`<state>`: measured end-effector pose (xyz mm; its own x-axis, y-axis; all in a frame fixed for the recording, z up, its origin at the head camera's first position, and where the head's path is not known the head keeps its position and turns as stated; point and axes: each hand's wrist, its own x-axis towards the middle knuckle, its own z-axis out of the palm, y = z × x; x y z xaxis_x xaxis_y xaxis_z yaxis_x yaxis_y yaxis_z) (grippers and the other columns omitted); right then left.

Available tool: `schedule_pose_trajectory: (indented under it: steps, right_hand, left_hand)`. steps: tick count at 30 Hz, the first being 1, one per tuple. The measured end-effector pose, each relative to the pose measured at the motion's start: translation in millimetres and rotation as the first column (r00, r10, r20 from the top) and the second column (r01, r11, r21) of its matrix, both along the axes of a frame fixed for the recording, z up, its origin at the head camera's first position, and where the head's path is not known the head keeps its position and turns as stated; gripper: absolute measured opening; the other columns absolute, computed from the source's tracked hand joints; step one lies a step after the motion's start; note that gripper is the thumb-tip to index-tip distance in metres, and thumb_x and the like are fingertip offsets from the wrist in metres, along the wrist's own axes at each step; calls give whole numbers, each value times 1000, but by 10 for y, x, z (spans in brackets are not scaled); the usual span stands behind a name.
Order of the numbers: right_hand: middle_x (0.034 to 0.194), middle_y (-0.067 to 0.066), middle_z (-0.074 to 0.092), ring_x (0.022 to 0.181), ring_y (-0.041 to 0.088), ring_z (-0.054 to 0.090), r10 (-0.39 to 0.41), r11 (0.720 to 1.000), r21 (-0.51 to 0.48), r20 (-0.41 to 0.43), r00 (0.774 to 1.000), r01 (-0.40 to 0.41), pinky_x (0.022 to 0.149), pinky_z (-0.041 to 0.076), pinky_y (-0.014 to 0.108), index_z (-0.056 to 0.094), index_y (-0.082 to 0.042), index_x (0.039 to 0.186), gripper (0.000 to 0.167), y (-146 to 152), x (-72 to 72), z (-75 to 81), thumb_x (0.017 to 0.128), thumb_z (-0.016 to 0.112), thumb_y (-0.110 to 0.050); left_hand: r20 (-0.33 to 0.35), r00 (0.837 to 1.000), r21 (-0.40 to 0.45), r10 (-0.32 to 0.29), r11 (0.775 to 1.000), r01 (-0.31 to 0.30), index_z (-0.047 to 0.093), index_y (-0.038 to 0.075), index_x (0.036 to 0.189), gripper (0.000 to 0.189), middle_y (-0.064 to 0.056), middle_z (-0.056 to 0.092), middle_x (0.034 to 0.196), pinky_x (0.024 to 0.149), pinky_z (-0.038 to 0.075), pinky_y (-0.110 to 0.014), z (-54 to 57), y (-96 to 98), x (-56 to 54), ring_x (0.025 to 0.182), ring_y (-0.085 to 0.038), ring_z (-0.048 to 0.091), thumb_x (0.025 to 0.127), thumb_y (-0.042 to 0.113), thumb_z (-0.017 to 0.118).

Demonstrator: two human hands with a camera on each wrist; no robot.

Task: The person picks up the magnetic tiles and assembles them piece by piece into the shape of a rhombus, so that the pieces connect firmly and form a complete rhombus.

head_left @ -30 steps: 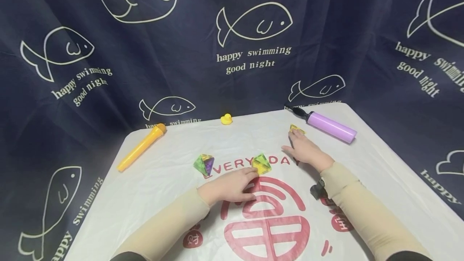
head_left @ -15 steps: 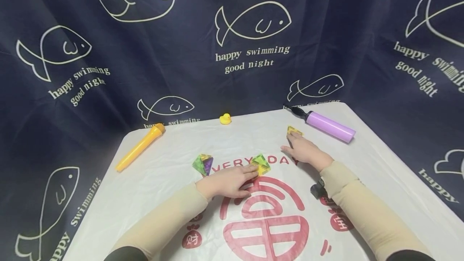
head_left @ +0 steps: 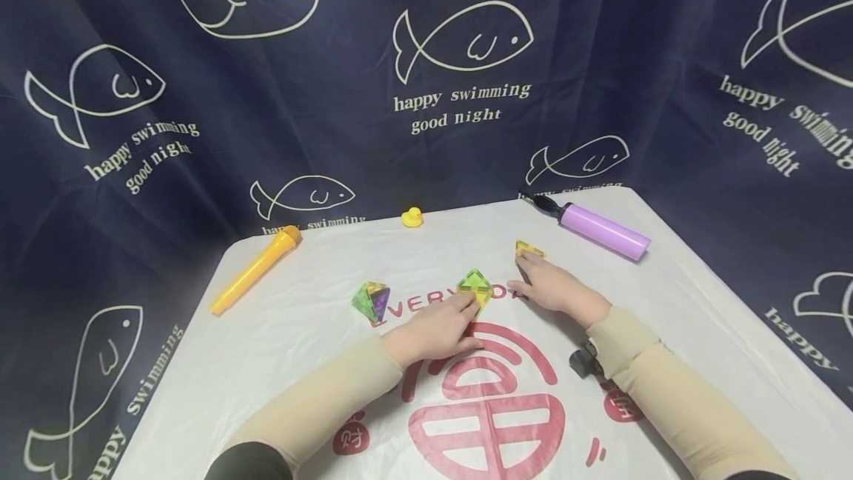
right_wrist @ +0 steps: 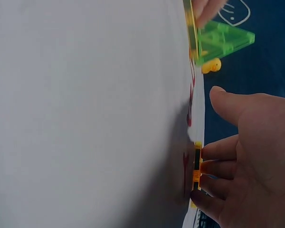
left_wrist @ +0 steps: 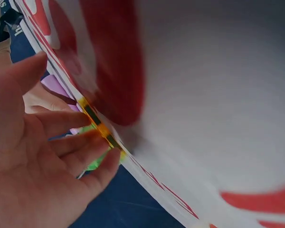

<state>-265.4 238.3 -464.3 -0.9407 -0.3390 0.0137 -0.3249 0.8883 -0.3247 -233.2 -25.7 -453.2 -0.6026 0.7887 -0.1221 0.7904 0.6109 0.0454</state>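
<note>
In the head view, my left hand (head_left: 436,326) lays its nearly straight fingers on a yellow translucent magnetic tile (head_left: 480,301) lying flat on the table. A green triangular tile (head_left: 474,281) adjoins its far edge; the right wrist view shows this green tile (right_wrist: 225,42) rising from the tabletop. Further right, the extended fingers of my right hand (head_left: 558,286) press on another flat yellow tile (head_left: 529,247), also seen edge-on as a yellow tile (right_wrist: 196,164) under the fingertips. Left of both hands stands a small pyramid (head_left: 370,302) of green, purple and yellow tiles.
An orange toy microphone (head_left: 256,270) lies at the table's left edge. At the back sits a yellow rubber duck (head_left: 412,218), and a purple hand pump (head_left: 603,231) lies at the back right. A dark curtain (head_left: 466,154) hangs right behind the white-covered table (head_left: 293,384).
My right hand has slid its yellow tile left and closer to me. My left fingers have moved further onto the other yellow tile, and the joined green tile has shifted slightly away.
</note>
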Motion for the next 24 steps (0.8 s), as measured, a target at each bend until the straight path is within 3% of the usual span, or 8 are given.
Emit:
schedule_pose_trajectory:
  steps: [5, 12, 18, 24]
  right_hand:
    - [151, 39, 36, 141, 52, 35, 18, 1000, -5, -12, 1000, -18, 116, 29, 59, 44, 18, 143, 63, -46, 65, 1, 104, 58, -30]
    - [151, 37, 37, 141, 50, 36, 41, 999, -18, 7, 999, -41, 115, 30, 59, 46, 16, 142, 57, -120, 174, 22, 103, 58, -24]
    - [152, 36, 36, 142, 48, 36, 72, 997, -14, 38, 997, -71, 115, 31, 59, 45, 14, 144, 59, -198, 273, 38, 102, 60, -25]
    - [155, 33, 35, 144, 46, 34, 83, 997, -14, 58, 995, -82, 115, 31, 59, 45, 12, 146, 59, -245, 396, 85, 102, 61, -23]
  left_hand:
    - [-41, 997, -19, 64, 998, -65, 48, 1, 150, 74, -16, 43, 155, 116, 37, -38, 11, 125, -21, 145, -27, 39, 101, 57, 54]
    - [10, 986, -36, 167, 985, -167, 43, -2, 152, 83, -20, 40, 156, 116, 37, -40, 24, 255, -60, 147, -30, 36, 99, 60, 55]
    - [42, 984, -9, 171, 985, -171, 43, -4, 151, 81, -22, 39, 157, 119, 30, -37, 2, 231, -91, 148, -31, 33, 99, 57, 57]
    - [85, 983, 8, 163, 986, -165, 43, 1, 153, 78, -22, 34, 160, 118, 32, -40, 42, 141, -72, 150, -31, 30, 99, 55, 60]
